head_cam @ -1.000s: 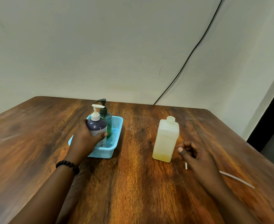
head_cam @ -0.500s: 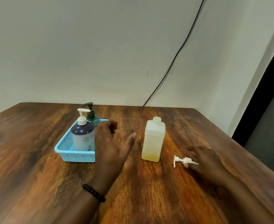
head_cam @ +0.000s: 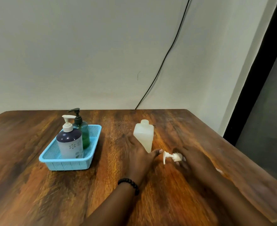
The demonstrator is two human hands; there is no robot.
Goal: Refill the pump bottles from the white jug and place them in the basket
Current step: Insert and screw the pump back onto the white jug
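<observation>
basket (head_cam: pixel 79 165) left of white jug (head_cam: pixel 143 136) now holds both pump bottles (head_cam: pixel 70 144). left hand (head_cam: pixel 139 154), released, has reached the jug; right hand (head_cam: pixel 190 160) pinches loose pump head (head_cam: pixel 173 157). placement looks done.

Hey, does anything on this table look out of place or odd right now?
Yes. The white jug stands uncapped, its neck open. Its loose pump head lies on its side on the table beside it, under the right hand. No spill is visible, and both bottles stand upright in the basket.
</observation>
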